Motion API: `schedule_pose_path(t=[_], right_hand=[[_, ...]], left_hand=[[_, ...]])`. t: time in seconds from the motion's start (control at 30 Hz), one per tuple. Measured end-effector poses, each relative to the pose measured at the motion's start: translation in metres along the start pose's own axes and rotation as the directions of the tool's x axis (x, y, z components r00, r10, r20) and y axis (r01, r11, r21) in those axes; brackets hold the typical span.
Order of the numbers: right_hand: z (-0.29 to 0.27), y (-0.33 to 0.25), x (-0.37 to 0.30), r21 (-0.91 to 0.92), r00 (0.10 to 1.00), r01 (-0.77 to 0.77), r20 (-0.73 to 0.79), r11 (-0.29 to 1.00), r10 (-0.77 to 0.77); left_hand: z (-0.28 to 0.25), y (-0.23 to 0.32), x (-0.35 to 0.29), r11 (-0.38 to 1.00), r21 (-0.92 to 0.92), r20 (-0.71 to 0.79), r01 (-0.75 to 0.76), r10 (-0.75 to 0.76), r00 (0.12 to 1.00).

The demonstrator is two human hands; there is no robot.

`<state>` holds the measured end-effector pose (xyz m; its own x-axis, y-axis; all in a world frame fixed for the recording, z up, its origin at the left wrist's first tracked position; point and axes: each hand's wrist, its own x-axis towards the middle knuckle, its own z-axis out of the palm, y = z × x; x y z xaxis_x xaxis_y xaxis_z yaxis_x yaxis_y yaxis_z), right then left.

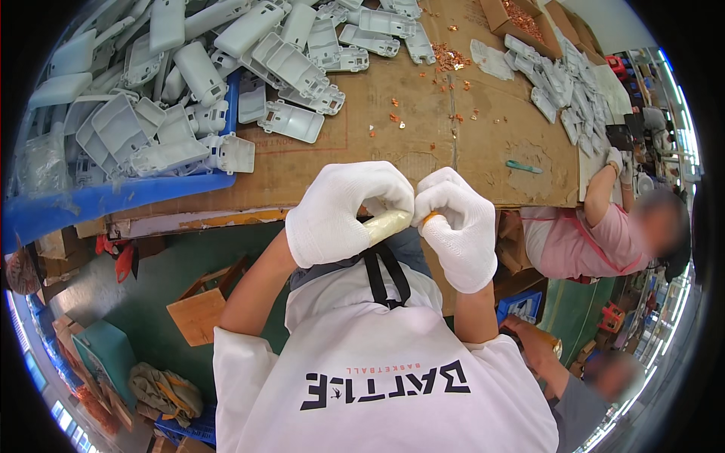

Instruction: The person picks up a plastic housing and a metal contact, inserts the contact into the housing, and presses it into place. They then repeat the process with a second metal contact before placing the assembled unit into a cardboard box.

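My left hand [343,211], in a white knit glove, is closed around a pale, cream-coloured shiny piece [387,225]; most of it is hidden by the fingers. My right hand [458,226], gloved the same way, is closed in a pinch, and its fingertips meet those of the left. A small orange-copper bit [430,218] shows between its fingers. Both hands are held in front of my body at the near edge of the cardboard-covered table [408,170]. Loose small copper pieces [451,57] lie scattered beyond them.
Pale grey plastic housings [291,64] overflow a blue bin [128,198] at the left. More grey parts [547,87] lie at the far right, near a cardboard box [521,23] of copper pieces. A teal tool [523,167] rests on the table. Two people are at the right.
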<state>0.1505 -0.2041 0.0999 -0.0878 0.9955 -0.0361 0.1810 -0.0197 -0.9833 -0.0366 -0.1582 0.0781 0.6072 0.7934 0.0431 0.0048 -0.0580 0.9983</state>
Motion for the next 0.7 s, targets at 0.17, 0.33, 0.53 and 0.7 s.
schedule_pose_path(t=[0.17, 0.33, 0.53, 0.7], right_hand=[[-0.002, 0.001, 0.001, -0.006, 1.0, -0.008, 0.02, 1.0, 0.008], [-0.002, 0.001, 0.0, -0.017, 0.998, -0.066, -0.017, 0.998, 0.066], [0.0, 0.003, -0.001, -0.093, 0.999, 0.007, -0.047, 0.996, -0.012], [0.003, 0.003, -0.004, -0.254, 0.989, 0.071, -0.106, 0.965, -0.101]], left_hand=[[-0.001, -0.001, 0.001, 1.0, 0.002, -0.002, 0.015, -0.015, 1.0], [-0.003, 0.007, -0.002, 0.997, 0.0, 0.037, 0.075, -0.075, 0.996], [0.008, 0.013, -0.007, 0.954, 0.296, -0.119, -0.041, 0.079, 0.99], [0.018, 0.022, -0.009, 0.841, 0.535, -0.162, -0.081, 0.196, 0.967]])
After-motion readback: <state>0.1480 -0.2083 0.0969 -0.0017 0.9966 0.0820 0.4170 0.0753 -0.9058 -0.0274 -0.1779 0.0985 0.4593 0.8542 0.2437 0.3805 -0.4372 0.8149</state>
